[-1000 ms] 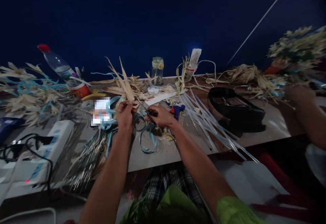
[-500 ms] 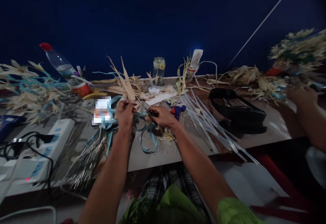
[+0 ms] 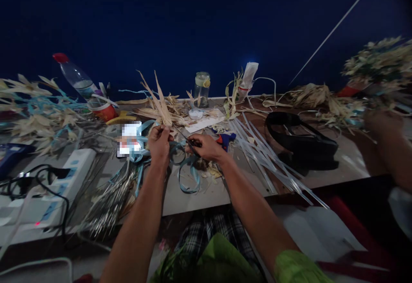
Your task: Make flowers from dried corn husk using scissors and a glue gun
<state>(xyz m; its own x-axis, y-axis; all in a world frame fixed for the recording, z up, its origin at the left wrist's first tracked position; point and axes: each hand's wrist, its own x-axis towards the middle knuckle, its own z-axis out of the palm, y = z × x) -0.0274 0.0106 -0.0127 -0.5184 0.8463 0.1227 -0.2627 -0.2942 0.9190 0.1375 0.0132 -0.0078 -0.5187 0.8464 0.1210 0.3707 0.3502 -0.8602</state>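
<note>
My left hand (image 3: 159,143) is closed in a pinch at the base of a pale dried corn husk (image 3: 162,107), whose long pointed strips rise above the fingers. Its exact grip is partly hidden by the fingers. My right hand (image 3: 206,146) is wrapped round dark-handled scissors (image 3: 193,145), with the thin blades pointing up and left toward the left fingertips. Curled light-blue ribbon (image 3: 189,180) lies on the table below and between the hands. Just beyond the right hand lies a blue and red tool (image 3: 228,139), probably a glue gun.
Thin metal wires (image 3: 109,206) and a white power strip (image 3: 69,180) lie at left. Clear glue sticks (image 3: 270,158) and a black strapped object (image 3: 299,139) are at right. A jar (image 3: 201,90) stands behind. Another person's hand (image 3: 384,124) is at far right.
My hands and the scissors keep nearly the same pose. The whole view has shifted slightly, and the other person's hand at far right has moved a little.
</note>
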